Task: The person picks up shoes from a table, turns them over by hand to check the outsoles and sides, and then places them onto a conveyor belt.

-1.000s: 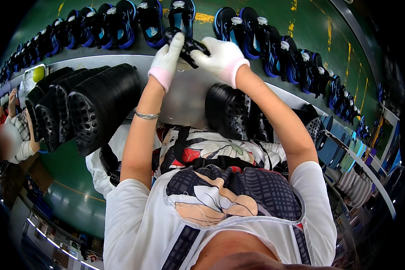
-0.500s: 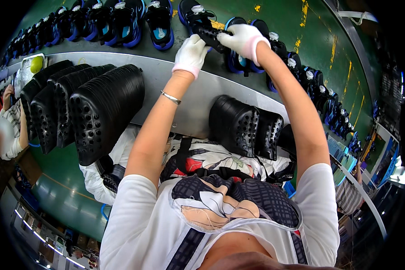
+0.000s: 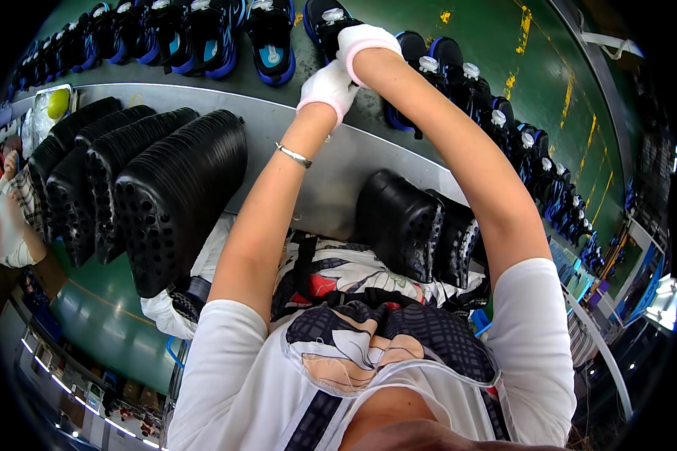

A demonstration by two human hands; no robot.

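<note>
On the green belt ahead, a black shoe (image 3: 324, 18) with a blue sole edge points away from me, a clear piece at its tongue. My left hand (image 3: 331, 84), in a white glove with a pink cuff, is closed at its heel end. Over the shoe's opening, my right hand (image 3: 365, 43) bends down in a matching glove, touching the left one. Its fingers are curled in and mostly covered, so what they grip cannot be made out. Another black shoe (image 3: 271, 34) with a blue insole stands just left of my hands.
A long row of similar shoes (image 3: 211, 37) runs left and another (image 3: 496, 113) curves right. On the steel ledge (image 3: 301, 161) lie nested black perforated shoe inserts (image 3: 180, 188), with a smaller stack (image 3: 399, 218) nearer my right arm. Someone sits at far left.
My right hand has moved left over the shoe, up against the left hand. The black perforated insert it held is now hidden from sight. The view has shifted slightly.
</note>
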